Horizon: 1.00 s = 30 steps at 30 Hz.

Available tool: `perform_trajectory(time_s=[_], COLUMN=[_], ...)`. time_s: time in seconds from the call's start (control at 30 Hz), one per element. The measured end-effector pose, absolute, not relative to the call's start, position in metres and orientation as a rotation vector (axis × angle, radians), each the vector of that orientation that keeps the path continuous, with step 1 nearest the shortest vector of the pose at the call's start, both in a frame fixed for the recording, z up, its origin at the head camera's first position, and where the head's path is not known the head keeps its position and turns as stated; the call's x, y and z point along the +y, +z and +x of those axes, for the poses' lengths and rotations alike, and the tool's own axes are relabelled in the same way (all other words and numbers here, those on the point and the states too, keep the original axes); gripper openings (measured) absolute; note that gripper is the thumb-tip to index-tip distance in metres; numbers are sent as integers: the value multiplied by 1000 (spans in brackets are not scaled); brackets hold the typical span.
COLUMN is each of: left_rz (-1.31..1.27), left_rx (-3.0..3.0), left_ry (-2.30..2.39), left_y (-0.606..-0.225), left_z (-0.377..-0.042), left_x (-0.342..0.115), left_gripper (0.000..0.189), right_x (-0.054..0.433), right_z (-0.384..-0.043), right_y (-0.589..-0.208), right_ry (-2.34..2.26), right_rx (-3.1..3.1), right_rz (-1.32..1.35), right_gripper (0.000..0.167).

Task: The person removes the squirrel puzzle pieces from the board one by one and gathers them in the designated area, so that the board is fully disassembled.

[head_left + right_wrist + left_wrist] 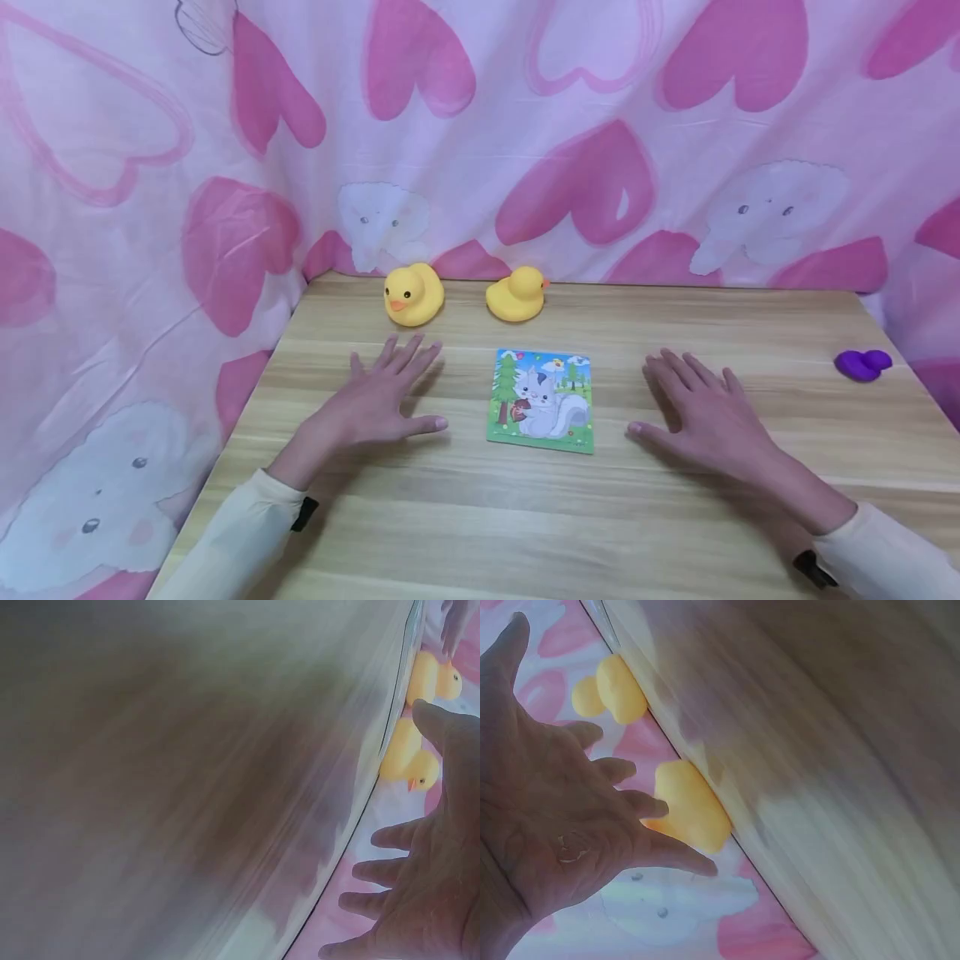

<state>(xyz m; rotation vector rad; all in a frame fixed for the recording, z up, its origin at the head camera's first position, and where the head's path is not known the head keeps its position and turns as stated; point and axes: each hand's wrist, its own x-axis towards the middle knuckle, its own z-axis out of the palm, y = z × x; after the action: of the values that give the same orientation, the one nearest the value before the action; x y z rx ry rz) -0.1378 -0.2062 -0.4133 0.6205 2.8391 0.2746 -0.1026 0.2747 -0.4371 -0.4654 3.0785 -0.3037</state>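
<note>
At the left we see a pink curtain [120,308] printed with hearts and pale animal faces, which also runs along the far side behind a wood-grain table [487,525]. Next comes the left hand [371,406], its pale sleeve [236,533] reaching in from the near left; we note its fingers straight and fanned apart, gripping nothing. Just beyond its fingertips sits the left yellow toy duck [424,300], orange bill turned left and near. To its right, near the far edge, the right yellow toy duck [512,302] faces right. Nearer to us, between the two hands, a square squirrel picture board [551,408] lies flat, face up, showing a grey squirrel with a nut among trees. Right of the board, apart from it, we find the right hand [708,417], likewise empty, fingers extended and thumb spread toward the board. We cannot tell whether either hand touches the tabletop. Farthest right, near the table's right edge, lies a small purple toy [862,365].
</note>
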Motion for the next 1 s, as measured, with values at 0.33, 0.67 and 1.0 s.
perform_trajectory(time_s=[0.33, 0.67, 1.0], left_rz=[799, 885, 912], left_rx=[2703, 2673, 2641], left_ry=[329, 247, 130], left_y=[-418, -428, -437], left_z=[-146, -157, -158], left_x=[-174, -135, -118], left_gripper=[98, 98, 101], right_x=[247, 220, 208], right_z=[-117, -126, -132], right_y=[-440, -441, -441], right_ry=[-459, -609, -625], right_rx=[2959, 2840, 2816], right_rz=[-742, -757, -753], right_gripper=[102, 102, 96])
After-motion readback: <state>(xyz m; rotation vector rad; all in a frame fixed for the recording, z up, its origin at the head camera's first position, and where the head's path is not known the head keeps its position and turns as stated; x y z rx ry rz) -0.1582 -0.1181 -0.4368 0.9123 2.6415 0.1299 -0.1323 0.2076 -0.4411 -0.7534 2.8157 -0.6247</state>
